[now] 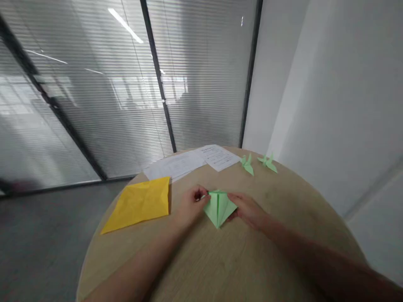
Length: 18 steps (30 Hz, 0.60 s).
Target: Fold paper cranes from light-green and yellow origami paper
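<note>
L hand [194, 203] & R hand [247, 207] grip folded green paper [222, 206] by opposite edges — prob. to steady its creases, point toward wearer — above round wood counter [248, 251]. Yellow envelope [141, 202] L, printed sheets [217, 157] & paper cranes [247, 164] at far edge; blinds [208, 84] behind, white wall [352, 84] R.
</note>
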Each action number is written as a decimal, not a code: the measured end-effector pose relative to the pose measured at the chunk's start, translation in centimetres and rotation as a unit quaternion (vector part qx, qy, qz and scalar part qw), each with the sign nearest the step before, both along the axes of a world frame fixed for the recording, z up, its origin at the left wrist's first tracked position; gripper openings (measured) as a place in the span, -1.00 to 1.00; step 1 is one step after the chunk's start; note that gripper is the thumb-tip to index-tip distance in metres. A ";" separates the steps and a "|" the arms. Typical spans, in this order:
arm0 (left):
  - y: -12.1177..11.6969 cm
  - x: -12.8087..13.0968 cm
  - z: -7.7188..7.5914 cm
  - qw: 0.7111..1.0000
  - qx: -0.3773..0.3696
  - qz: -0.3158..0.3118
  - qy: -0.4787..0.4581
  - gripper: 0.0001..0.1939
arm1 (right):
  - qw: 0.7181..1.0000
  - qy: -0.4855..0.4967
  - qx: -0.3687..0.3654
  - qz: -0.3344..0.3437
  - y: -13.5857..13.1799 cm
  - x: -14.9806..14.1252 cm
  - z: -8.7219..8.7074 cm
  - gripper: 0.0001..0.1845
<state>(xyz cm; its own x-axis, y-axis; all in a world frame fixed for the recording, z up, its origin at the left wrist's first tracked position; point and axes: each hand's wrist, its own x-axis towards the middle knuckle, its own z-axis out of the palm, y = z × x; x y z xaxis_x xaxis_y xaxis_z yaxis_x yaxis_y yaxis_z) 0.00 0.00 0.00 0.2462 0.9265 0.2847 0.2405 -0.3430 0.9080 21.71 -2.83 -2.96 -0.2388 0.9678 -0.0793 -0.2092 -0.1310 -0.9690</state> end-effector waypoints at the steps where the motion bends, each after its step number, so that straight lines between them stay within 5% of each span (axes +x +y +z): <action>1: -0.2 0.0 0.2 1.000 -0.001 -0.007 0.007 -0.87 | 1.000 0.003 -0.001 0.001 0.0 0.0 -0.1 -0.43; 18: -0.9 -0.1 0.5 0.995 0.049 -0.006 0.087 -0.68 | 1.000 -0.011 0.010 -0.003 0.3 -0.3 -1.0 -0.53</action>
<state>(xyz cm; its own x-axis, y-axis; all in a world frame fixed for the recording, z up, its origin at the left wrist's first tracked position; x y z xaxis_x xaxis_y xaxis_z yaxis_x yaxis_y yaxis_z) -0.09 -0.94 0.49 0.3106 0.8929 0.3260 0.3870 -0.4320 0.8146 21.42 -2.56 -3.99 -0.2318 0.9706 -0.0649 -0.1888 -0.1104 -0.9758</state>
